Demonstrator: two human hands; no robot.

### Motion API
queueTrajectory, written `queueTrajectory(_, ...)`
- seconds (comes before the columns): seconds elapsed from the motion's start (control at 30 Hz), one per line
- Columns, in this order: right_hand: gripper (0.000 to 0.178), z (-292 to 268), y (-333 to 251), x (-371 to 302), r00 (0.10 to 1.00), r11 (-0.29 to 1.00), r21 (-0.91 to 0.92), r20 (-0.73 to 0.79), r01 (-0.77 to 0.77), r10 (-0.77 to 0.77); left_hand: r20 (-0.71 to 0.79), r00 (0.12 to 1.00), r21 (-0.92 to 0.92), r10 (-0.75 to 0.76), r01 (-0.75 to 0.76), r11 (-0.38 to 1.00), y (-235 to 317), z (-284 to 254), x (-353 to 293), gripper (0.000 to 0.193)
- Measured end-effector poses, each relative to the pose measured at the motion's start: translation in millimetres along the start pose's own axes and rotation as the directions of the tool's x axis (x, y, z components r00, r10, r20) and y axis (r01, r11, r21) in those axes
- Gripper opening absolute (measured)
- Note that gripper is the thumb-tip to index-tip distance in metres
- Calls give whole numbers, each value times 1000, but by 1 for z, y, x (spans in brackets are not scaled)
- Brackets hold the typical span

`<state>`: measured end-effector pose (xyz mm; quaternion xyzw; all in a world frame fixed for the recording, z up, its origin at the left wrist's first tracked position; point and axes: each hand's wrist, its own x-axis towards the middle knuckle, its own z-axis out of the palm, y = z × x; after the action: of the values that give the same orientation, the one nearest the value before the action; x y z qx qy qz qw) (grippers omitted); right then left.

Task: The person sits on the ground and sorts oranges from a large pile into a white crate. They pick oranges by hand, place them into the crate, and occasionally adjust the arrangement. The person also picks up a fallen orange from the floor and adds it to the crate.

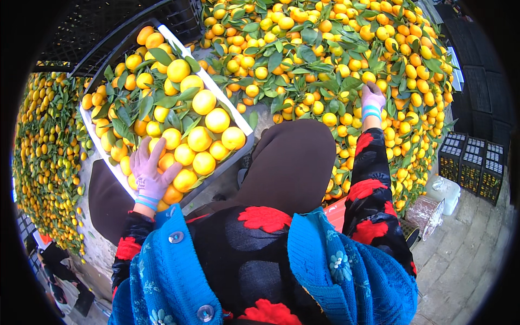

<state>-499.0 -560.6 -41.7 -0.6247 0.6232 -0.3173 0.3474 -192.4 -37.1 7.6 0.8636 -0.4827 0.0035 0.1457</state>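
A black crate (245, 145) lined in white is heaped with yellow-orange tangerines (199, 138) and green leaves, close in front of me on the left. My left hand (150, 172), in a pale purple glove, lies flat on the fruit at the crate's near corner with its fingers spread. My right hand (372, 98), gloved the same way, reaches out into a big pile of leafy tangerines (336, 59) on the right; its fingers are buried among the fruit and leaves, so I cannot tell whether they hold anything.
Another heap of tangerines (49, 157) lies at the far left. Empty black crates (103, 27) stand behind the filled one, and more black crates (474, 162) at the right on a paved floor. A small stool (425, 214) sits by the pile.
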Motion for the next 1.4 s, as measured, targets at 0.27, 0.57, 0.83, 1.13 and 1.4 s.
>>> queueTrajectory(0.27, 55, -8, 37, 104, 933, 638, -682, 295, 356, -205, 27, 1000, 52, -6, 4, 999, 4, -1, 3, 65)
queueTrajectory(0.57, 59, -2, 32, 108, 978, 864, -492, 100, -109, 181, 57, 995, 25, -80, 79, 997, 3, -5, 1, 63)
queueTrajectory(0.83, 51, 45, -165, -78, 496, 908, 266, 770, 323, -402, 4, 997, -7, -83, 83, 997, 2, 1, -2, 65)
queueTrajectory(1.13, 50, 177, -225, -272, -148, 55, 201, 857, 978, -494, 37, 990, -33, -137, 139, 990, 2, 6, -5, 64)
queueTrajectory(1.4, 49, 189, -182, -266, -175, -174, 97, 834, 980, -523, 50, 990, -112, -129, 134, 985, 1, 7, -5, 66)
